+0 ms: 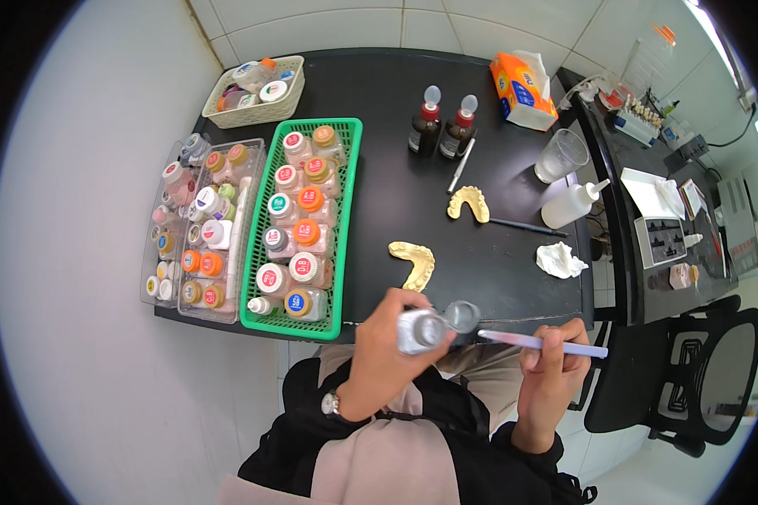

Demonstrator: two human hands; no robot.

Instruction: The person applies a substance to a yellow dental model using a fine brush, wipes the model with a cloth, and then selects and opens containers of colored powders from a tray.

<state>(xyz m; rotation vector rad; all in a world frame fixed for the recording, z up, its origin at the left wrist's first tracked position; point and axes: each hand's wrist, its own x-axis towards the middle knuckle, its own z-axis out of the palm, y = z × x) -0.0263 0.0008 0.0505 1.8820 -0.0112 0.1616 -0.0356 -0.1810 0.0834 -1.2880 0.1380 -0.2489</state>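
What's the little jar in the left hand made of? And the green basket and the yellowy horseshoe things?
Little jar: clear plastic or maybe glass, because it looks shiny and see-through.
Green basket: probably moulded plastic, slightly glossy, with neat rows of holes.
Yellowy horseshoe things: perhaps plaster, since they look pale, dull and chalky.

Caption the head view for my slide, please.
Left hand holding a small container, right hand a slender tool, near two dental casts.
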